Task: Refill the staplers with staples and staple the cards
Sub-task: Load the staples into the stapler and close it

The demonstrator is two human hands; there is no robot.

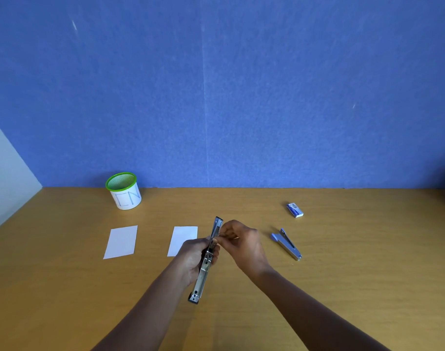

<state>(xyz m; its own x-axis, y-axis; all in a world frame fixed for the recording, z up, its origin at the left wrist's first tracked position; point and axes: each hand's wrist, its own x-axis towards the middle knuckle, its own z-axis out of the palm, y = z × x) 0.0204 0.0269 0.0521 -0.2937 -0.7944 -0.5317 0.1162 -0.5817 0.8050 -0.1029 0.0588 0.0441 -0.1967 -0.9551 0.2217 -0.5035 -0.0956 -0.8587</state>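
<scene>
Head view, single frame. Wooden tan worktop [64, 287] against a blue felt-like back wall [216, 84].

Left hand [193, 257]: wrapped and clamped around the middle of an opened silver metal stapler with a dark base [206, 262], held above the worktop near frame centre. The stapler runs lengthwise from about 6 o'clock (hinge end, nearest the person) to 12 o'clock (front end, tilted up and away). Its staple channel faces the right hand.

Right hand [241, 239]: at 3 o'clock of the held stapler, fingertips pinched together at the upper part of the channel. Whether a staple strip sits between them cannot be told; too small.

Second stapler, light blue plastic top with silver metal body [286, 243]: lies open on the worktop at 3 o'clock of the hands, well apart from them, untouched.

Small blue-and-white staple box [295, 210]: on the worktop at 12 o'clock of the blue stapler, near it, not touching.

Two white rectangular cards: one [121, 241] flat at 9 o'clock of the hands, the other [181, 239] just beside the left hand, its lower right corner hidden behind that hand.

Green-rimmed mesh cup with a white paper label [123, 191]: upright by the back wall, at 12 o'clock of the left card.
</scene>
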